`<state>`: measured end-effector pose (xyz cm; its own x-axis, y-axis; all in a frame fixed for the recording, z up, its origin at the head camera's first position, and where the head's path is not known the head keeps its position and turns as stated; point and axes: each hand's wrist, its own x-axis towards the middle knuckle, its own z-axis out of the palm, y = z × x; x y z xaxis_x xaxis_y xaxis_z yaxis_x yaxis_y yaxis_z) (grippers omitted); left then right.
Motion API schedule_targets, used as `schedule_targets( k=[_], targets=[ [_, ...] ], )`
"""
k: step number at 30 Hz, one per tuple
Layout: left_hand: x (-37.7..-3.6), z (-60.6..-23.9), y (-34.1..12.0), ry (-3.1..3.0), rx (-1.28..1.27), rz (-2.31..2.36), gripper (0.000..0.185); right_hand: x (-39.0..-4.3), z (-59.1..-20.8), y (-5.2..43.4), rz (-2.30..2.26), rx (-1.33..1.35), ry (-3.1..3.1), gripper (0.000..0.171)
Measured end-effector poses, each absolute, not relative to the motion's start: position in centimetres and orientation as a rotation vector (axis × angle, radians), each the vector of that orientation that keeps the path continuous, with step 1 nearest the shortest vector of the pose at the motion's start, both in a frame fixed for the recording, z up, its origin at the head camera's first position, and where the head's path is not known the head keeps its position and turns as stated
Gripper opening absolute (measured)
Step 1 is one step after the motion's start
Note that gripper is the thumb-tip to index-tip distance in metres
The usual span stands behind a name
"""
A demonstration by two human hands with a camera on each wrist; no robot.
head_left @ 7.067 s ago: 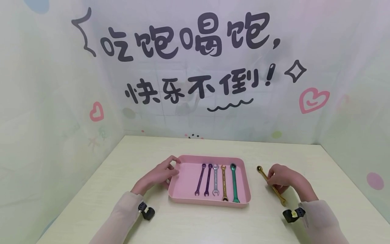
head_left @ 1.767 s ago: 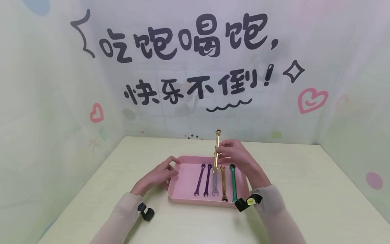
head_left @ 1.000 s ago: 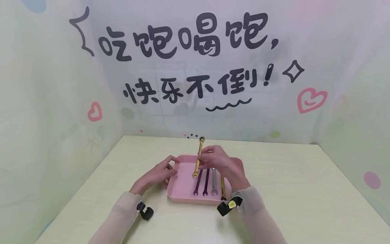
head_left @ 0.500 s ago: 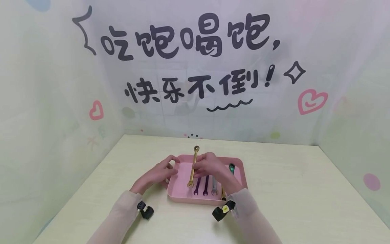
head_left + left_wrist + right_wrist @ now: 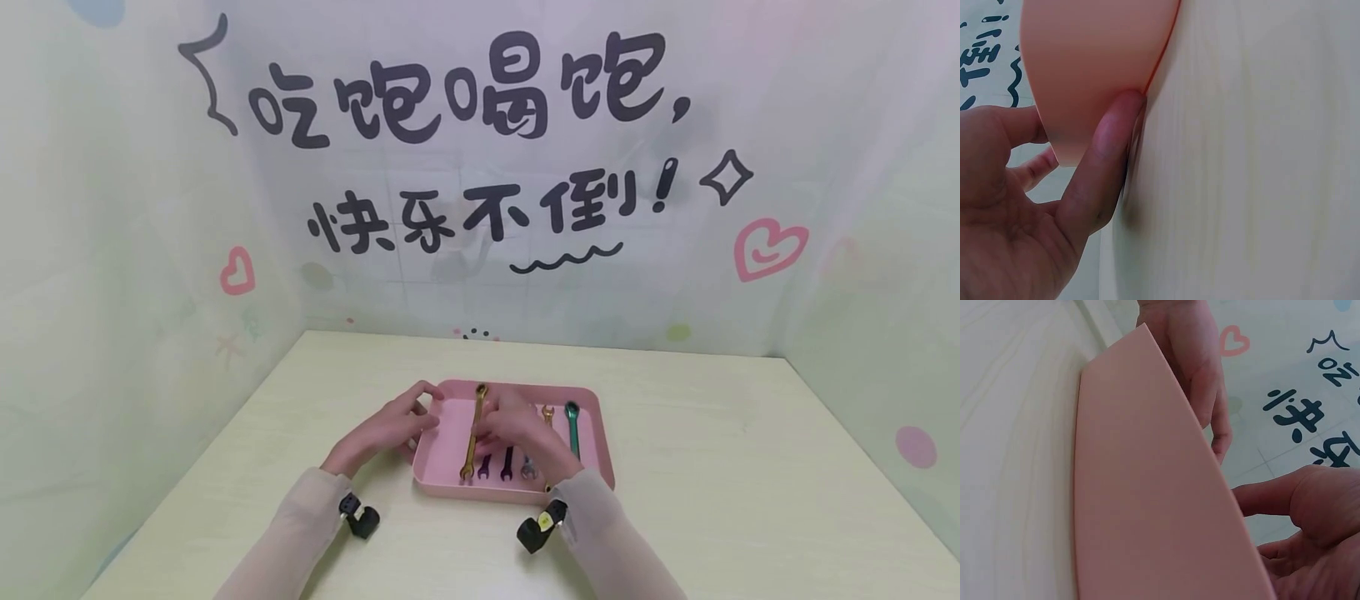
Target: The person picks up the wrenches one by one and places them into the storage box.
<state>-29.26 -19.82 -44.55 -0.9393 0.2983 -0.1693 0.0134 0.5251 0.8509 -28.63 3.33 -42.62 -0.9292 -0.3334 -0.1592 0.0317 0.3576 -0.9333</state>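
A pink tray [image 5: 592, 454] sits mid-table and holds a row of wrenches. My right hand [image 5: 501, 430] reaches over it and pinches a long gold wrench [image 5: 472, 429] by its shaft, low at the left end of the row. To the right lie two purple wrenches [image 5: 484, 471], a silver one [image 5: 529, 471], a short gold one [image 5: 548, 412] and a green one [image 5: 572, 427], partly hidden by the hand. My left hand [image 5: 418, 413] holds the tray's left wall. The left wrist view shows its thumb [image 5: 1109, 159] against the tray [image 5: 1091, 62], with its fingers on the other side.
The pale wooden table [image 5: 735, 467] is walled by a printed curtain [image 5: 480, 167] at the back and both sides. In the right wrist view the tray [image 5: 1141, 487] fills the middle, with my left hand [image 5: 1200, 381] behind its far corner.
My right hand carried the long gold wrench from the table's right side across the tray, then lowered it to the left of the purple wrenches. The left hand stayed on the tray.
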Motion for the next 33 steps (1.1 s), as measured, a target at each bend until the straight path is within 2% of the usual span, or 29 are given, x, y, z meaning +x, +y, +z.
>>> schedule_targets(
  k=[17,33],
  targets=[
    [-29.28,-44.61,-19.72,2.476,0.246,1.374,0.04,-27.97,-43.05,2.95,-1.481,-0.158,2.376,0.005],
    [-29.57,-44.65,-19.57,2.485,0.229,1.374,0.04,-28.15,-42.55,3.46,-1.472,-0.201,2.375,0.008]
  ],
)
